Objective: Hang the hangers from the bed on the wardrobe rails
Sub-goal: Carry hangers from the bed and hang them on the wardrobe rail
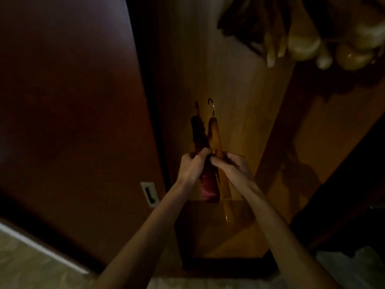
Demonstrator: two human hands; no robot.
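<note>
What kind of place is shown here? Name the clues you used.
Most likely a bedroom wardrobe: a dark wooden door, a lit wooden interior, hangers already hanging above, and two more hangers in the person's hands.

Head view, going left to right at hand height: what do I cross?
Wardrobe door → door latch plate → left hand → red hanger → amber hanger → right hand → wardrobe's dark right edge.

Your fingers (203, 158) hide the middles of the red hanger (208, 184) and wooden hanger (215, 132); hanging items (302, 42) above them blur, cut off by the top edge.
</note>
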